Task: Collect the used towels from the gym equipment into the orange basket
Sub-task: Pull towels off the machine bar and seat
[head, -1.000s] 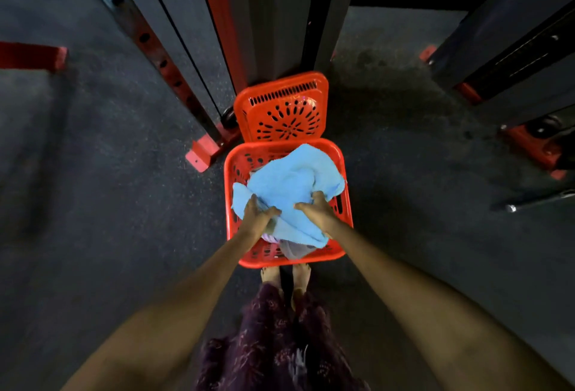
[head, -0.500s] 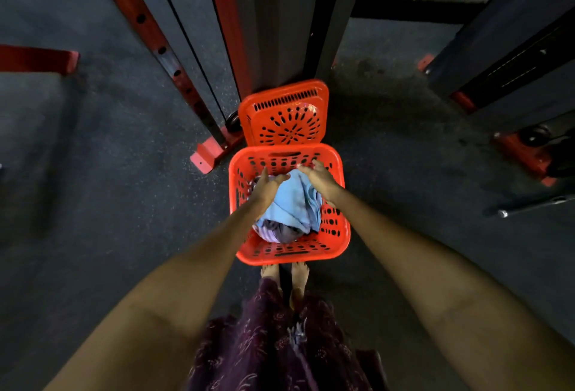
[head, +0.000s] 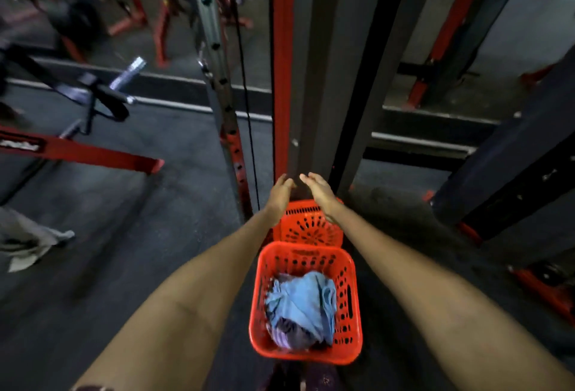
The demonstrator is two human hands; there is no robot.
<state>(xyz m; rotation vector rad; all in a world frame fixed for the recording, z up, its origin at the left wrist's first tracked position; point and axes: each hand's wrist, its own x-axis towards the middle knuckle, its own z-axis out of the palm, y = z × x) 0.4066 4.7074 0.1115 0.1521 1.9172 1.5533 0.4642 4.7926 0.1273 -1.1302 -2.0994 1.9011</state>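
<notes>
The orange basket (head: 306, 356) stands on the dark floor right in front of me. A light blue towel (head: 306, 303) lies crumpled inside it, on top of a purplish cloth (head: 289, 336). The basket's perforated lid (head: 311, 228) stands open at the far side. My left hand (head: 280, 194) and my right hand (head: 320, 191) are both raised above the lid, empty, fingers apart and almost touching each other. A white-grey towel (head: 29, 242) lies at the far left edge, partly cut off by the frame.
A red and grey machine upright (head: 306, 63) rises straight behind the basket, with a cable (head: 245, 95) and a holed post (head: 230, 141) to its left. A red floor bar (head: 90, 154) and a barbell rack (head: 102, 95) lie left. A dark machine frame (head: 510, 179) stands right.
Both hands have let go of the blue towel, which now rests down in the basket. They have risen above the lid, and the camera has tilted up.
</notes>
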